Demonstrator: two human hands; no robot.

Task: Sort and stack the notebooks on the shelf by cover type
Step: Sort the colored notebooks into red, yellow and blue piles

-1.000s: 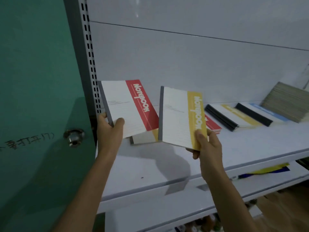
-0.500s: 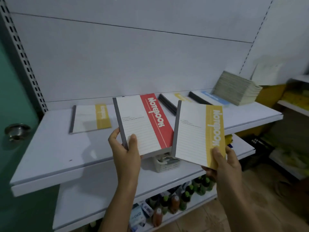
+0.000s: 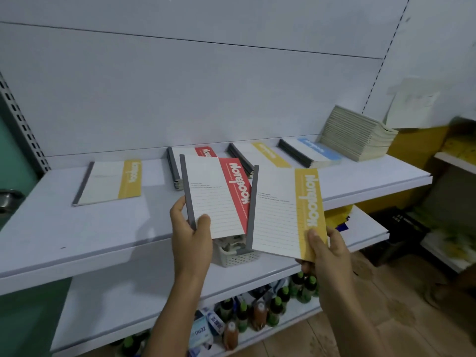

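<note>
On my left hand (image 3: 192, 238) the fingers clasp the red notebook (image 3: 219, 194) at its grey spine; my right hand (image 3: 327, 251) pinches the yellow notebook (image 3: 280, 215) by its lower corner; both are held up in front of the shelf (image 3: 51, 235).

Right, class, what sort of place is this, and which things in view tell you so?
Probably a small shop. Slotted display shelving holds stacks of identical notebooks, and bottled drinks stand on the bottom shelf.
</note>
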